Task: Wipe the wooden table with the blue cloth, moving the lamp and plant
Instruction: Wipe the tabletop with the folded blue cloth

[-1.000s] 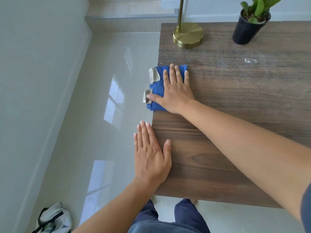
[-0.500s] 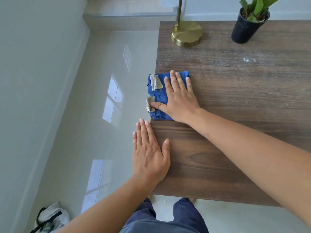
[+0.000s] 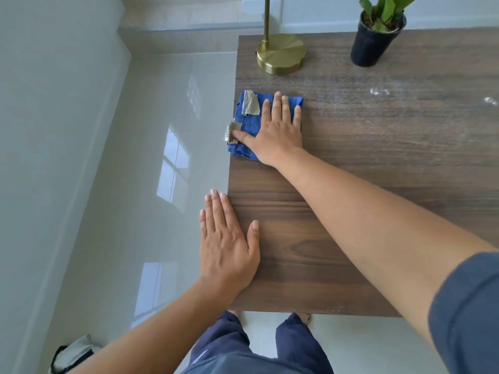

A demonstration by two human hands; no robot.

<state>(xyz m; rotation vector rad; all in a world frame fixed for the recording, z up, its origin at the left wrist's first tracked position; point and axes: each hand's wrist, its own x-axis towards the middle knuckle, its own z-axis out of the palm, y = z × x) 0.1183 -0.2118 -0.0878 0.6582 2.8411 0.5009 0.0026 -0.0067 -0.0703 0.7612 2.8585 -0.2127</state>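
Note:
The blue cloth (image 3: 249,125), folded and showing two grey labels, lies at the left edge of the wooden table (image 3: 378,163). My right hand (image 3: 275,130) presses flat on the cloth with straight fingers, the thumb reaching toward the edge. My left hand (image 3: 226,244) rests flat on the table's left edge near the front corner, holding nothing. The brass lamp base (image 3: 282,54) with its thin pole stands at the far left of the table, just beyond the cloth. The plant in a black pot (image 3: 372,44) stands to the right of the lamp.
Small white smudges (image 3: 379,91) mark the tabletop at the right. Glossy tiled floor (image 3: 151,157) lies left of the table, with a white wall further left. A grey and black bag (image 3: 73,354) sits on the floor at the lower left. My legs stand at the table's front edge.
My right hand first pulled the cloth toward me along the left edge, then pushed it back toward the lamp. My left hand has stayed in place.

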